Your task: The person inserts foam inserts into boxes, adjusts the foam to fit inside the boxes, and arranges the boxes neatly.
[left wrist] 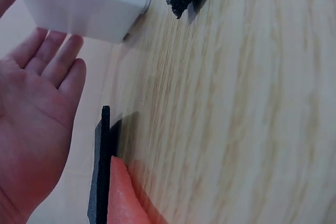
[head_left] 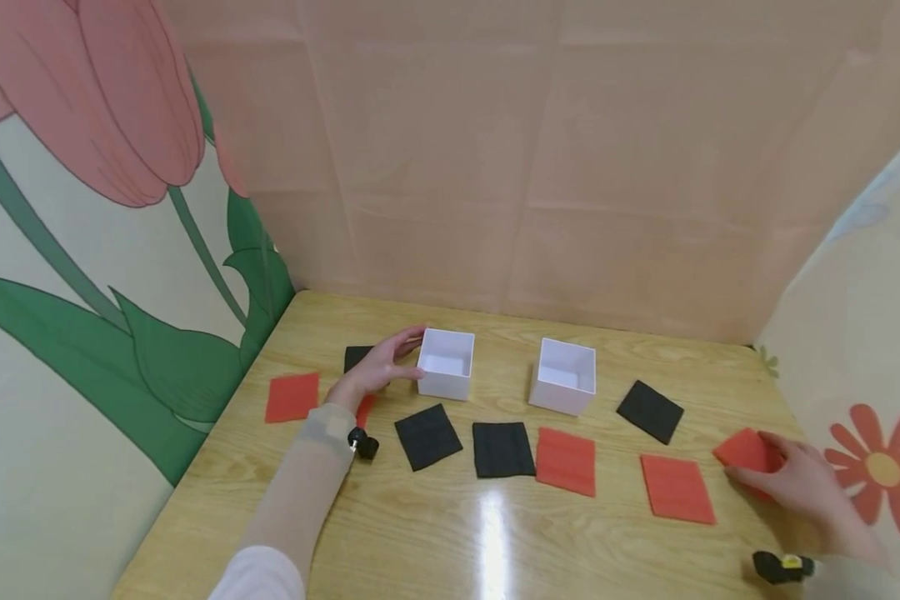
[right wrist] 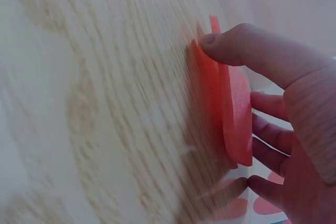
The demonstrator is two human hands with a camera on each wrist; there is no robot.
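My left hand [head_left: 382,364] is at the left white box [head_left: 447,385], its thumb and fingertips at the box's left side. In the left wrist view the fingers are nearly straight and meet the white wall. A black square [head_left: 356,357] and a red square [head_left: 365,410] lie partly hidden behind that hand and wrist. Far right, my right hand [head_left: 795,479] pinches a thin, soft-looking red square [head_left: 746,452], thumb on one side and fingers on the other. In the right wrist view this red piece [right wrist: 239,114] is bent up, close over the wood.
A second white box [head_left: 564,400] stands right of the first. Red squares [head_left: 292,398], [head_left: 566,461], [head_left: 677,488] and black squares [head_left: 428,437], [head_left: 503,450], [head_left: 650,412] lie spread over the wooden table [head_left: 420,533]. Printed cloth walls border the back and sides.
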